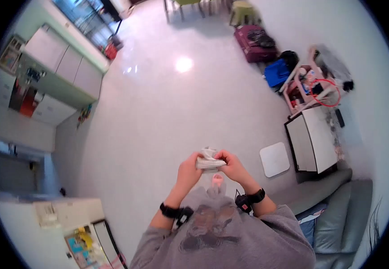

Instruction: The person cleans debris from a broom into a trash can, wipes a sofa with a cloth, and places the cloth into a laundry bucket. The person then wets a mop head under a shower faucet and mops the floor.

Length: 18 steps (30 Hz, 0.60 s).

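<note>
A crumpled white cloth-like item [210,162] is held up in front of my chest, above the floor. My left hand [190,169] grips its left side with bent fingers. At its right side, my right hand [231,166] pinches the edge. The item is bunched and folded between the two hands, and its exact kind is too small to tell. Both wrists wear black straps with small devices. Below the hands a pink slipper or foot [217,180] shows on the floor.
A white square board [274,159] lies on the floor at right, beside a white cabinet [320,139] and a grey sofa [342,215]. Farther off are a pink cart [293,96], a blue bag [277,73] and a maroon suitcase [253,47]. White cabinets [64,62] line the left.
</note>
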{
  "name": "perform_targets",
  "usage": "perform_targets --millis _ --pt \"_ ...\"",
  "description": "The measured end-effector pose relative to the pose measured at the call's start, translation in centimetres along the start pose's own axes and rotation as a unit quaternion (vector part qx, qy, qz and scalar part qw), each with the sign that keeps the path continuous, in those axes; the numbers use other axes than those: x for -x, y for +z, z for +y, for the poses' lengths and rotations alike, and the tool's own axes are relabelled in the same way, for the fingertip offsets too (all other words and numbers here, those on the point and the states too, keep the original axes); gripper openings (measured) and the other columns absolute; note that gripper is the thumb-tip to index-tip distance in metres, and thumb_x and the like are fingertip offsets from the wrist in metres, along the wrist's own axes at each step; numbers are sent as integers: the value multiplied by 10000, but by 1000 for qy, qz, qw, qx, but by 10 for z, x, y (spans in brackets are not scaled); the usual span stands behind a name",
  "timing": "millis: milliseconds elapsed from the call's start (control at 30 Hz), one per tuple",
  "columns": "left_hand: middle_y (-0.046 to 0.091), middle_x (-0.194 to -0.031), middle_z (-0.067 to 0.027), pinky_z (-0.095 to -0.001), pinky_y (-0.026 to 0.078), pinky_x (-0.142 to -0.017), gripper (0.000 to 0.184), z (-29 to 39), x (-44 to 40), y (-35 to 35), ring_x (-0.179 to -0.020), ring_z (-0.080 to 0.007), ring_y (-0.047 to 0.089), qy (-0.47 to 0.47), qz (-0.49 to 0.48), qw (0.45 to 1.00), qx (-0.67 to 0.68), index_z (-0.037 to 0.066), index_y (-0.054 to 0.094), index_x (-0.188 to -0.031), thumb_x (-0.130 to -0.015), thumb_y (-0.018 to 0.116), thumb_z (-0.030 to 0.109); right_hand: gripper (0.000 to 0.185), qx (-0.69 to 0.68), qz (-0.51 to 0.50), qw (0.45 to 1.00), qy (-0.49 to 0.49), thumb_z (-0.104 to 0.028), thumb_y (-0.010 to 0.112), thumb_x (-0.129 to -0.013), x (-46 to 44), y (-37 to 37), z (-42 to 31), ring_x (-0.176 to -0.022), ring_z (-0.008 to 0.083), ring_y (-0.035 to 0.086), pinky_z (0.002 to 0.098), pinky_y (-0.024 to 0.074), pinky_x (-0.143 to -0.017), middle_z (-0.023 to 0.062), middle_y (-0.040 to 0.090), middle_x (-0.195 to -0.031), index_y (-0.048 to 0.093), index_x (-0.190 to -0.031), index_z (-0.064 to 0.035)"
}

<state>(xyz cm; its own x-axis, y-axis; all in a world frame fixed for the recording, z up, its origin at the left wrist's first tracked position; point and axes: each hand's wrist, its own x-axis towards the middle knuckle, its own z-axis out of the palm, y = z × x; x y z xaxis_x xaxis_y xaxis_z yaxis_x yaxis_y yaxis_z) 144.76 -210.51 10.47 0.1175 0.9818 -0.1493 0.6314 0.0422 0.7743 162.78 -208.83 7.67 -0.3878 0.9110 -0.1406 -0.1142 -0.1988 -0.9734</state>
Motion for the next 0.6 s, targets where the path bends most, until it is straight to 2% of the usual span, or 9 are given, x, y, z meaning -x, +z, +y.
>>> perform_targets --millis 100,167,200,267,300,367,400,500,600 --pt "590 -912 -160 -335 456 -740 298 -22 -23 -9 -830 -317 579 18 80 996 -36 28 505 -1046 -750 530 14 136 42 -29 998 27 53 530 -750 -14 10 15 -805 70 501 236 437 -704 10 546 -857 504 -842 -45" --pt "594 -892 -96 -295 444 -725 236 -32 -28 -18 -808 -228 572 85 78 990 87 31 533 -1036 -806 549 83 123 32 -15 998 51 51 510 -769 -33 4 46 -807 78 509 242 444 -707 17 552 -870 496 -837 -51" --pt "594 -892 -96 -295 444 -725 236 -35 -25 -21 -808 -228 572 73 98 989 87 31 533 -1036 -806 549 83 114 20 21 997 71 48 491 -788 -45 7 55 -809 85 517 248 450 -710 25 558 -882 487 -832 -56" --pt "562 -845 -7 -244 419 -678 181 -37 -18 -27 -762 -97 510 -13 -70 933 353 33 545 -1010 -881 513 155 100 -34 36 997 55 32 475 -812 -68 21 53 -826 107 535 257 458 -718 40 566 -918 479 -833 -65" --pt "562 -845 -7 -244 419 -678 181 -36 -14 -41 -762 -97 510 -15 -45 933 357 33 545 -1010 -881 513 155 90 -94 73 992 38 16 459 -835 -82 31 49 -844 128 553 267 467 -725 56 575 -953 470 -834 -73" --pt "542 -819 33 -210 422 -694 200 -39 -1 -77 -776 -44 492 -102 -68 927 354 40 542 -1021 -924 475 202 48 -194 -4 977 90 -30 456 -864 -103 62 22 -854 115 550 257 462 -725 55 575 -972 478 -895 -60" --pt "542 -819 33 -210 422 -694 200 -56 3 -86 -776 -44 492 -104 -41 926 360 40 542 -1021 -924 475 202 77 -296 -53 942 147 -76 453 -893 -112 78 11 -865 102 547 248 457 -724 55 575 -991 485 -957 -47" --pt "538 -793 33 -191 419 -654 219 -114 14 -108 -756 -33 484 -84 115 924 355 44 520 -1032 -942 446 229 217 -233 -209 919 240 -127 434 -912 -134 131 7 -920 100 532 249 446 -754 43 553 -1051 489 -1102 -38" --pt "528 -808 24 -207 394 -602 235 -156 22 -139 -701 -35 464 -113 216 893 378 34 510 -1013 -930 471 251 307 -121 -259 924 253 -152 437 -917 -157 200 -4 -949 89 510 245 427 -781 28 538 -1073 454 -1203 -41"
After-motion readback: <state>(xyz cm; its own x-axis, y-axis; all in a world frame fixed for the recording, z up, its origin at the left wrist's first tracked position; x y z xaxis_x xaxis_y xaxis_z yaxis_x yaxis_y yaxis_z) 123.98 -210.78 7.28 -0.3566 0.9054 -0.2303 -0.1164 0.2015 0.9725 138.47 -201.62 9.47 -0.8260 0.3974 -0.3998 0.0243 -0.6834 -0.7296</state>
